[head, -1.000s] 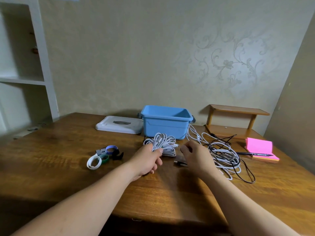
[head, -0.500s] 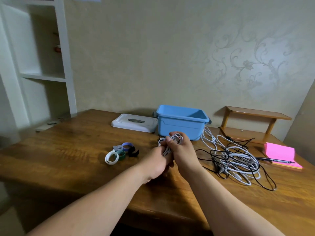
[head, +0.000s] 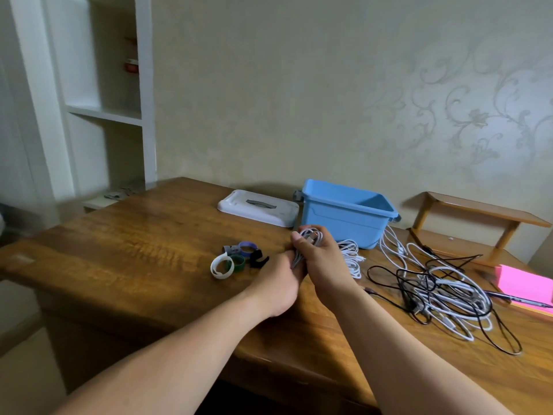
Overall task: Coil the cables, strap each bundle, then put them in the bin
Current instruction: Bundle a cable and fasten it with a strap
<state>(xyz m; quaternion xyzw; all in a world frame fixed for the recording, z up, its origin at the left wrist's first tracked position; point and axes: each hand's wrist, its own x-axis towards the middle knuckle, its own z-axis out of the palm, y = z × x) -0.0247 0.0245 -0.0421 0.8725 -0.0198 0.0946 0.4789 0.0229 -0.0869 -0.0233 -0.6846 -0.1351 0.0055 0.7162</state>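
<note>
One white cable coil (head: 311, 235), clasped in right fingers (head: 300, 239), left fingers (head: 285, 263) beneath

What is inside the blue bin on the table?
Only the upper inner walls of the blue bin are visible, and they look bare. Its near wall covers the floor, so what lies at the bottom cannot be seen.

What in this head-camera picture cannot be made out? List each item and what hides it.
Head view:
Left hand: its grip on the white cable bundle, hidden by the right hand.
Blue bin: its floor, hidden by its near wall.
Pink notepad: cut off by the right edge.
Shelf objects: blurred.
</note>
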